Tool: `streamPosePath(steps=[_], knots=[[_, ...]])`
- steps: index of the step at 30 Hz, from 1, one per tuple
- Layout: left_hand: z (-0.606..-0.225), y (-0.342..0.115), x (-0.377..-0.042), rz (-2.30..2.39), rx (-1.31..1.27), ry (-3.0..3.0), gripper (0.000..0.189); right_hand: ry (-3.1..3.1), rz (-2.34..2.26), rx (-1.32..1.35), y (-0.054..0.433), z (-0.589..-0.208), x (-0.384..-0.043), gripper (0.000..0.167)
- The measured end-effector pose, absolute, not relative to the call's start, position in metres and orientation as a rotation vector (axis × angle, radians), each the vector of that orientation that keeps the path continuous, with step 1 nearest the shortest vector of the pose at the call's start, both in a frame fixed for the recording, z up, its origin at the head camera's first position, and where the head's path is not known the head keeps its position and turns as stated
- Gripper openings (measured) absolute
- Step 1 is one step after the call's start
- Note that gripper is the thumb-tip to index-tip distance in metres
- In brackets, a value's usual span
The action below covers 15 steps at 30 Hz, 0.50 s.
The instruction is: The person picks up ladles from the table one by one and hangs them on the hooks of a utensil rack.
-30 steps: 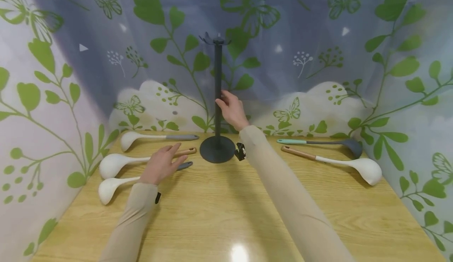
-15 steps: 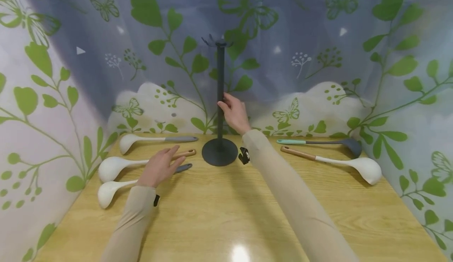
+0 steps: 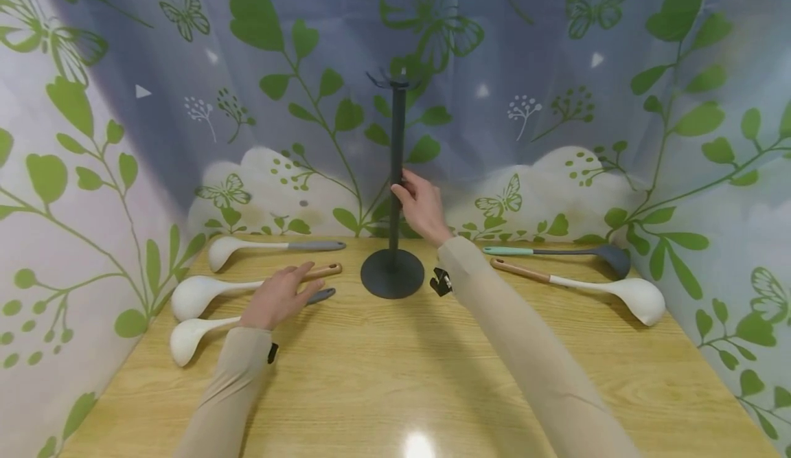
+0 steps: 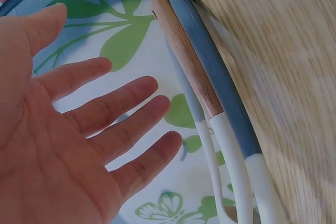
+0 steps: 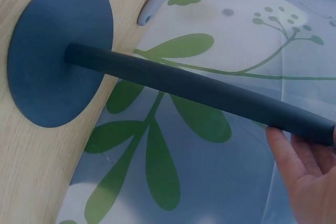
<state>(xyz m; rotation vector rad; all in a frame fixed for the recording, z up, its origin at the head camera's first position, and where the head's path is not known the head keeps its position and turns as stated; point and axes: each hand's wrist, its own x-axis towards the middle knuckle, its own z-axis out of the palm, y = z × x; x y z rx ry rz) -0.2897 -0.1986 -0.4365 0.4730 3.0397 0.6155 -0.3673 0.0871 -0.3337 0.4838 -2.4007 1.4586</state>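
My right hand [image 3: 425,205] holds the post of a dark utensil stand [image 3: 398,128], thumb in front and fingers behind. The stand is upright, with a ring of hooks on top and a round base, shown large in the right wrist view as a dark disc [image 5: 52,87]. My left hand [image 3: 277,299] is spread above the ladles on the left. Under it lie a white ladle with a wooden handle [image 4: 189,56] and a white ladle with a grey-blue handle [image 4: 220,77]. Behind them rests another white ladle with a grey handle [image 3: 316,246]. The left palm and fingers touch nothing.
On the right lie a dark ladle with a mint handle [image 3: 509,250] and a white ladle [image 3: 643,300] with a brown handle. A leaf-patterned curtain [image 3: 469,135] stands close behind the wooden table [image 3: 358,389] and along both sides.
The stand has shifted to the right and a little toward me, its post held in my right hand throughout. My left hand has stayed almost still over the ladles.
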Motion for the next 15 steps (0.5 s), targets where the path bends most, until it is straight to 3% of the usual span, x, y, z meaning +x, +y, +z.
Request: streamPosePath(steps=[15], knots=[[-0.439,-0.205,-0.292,0.642,0.497,3.034,0.059,-2.373,1.507,0.504,0.107,-0.334,-0.349,0.040]])
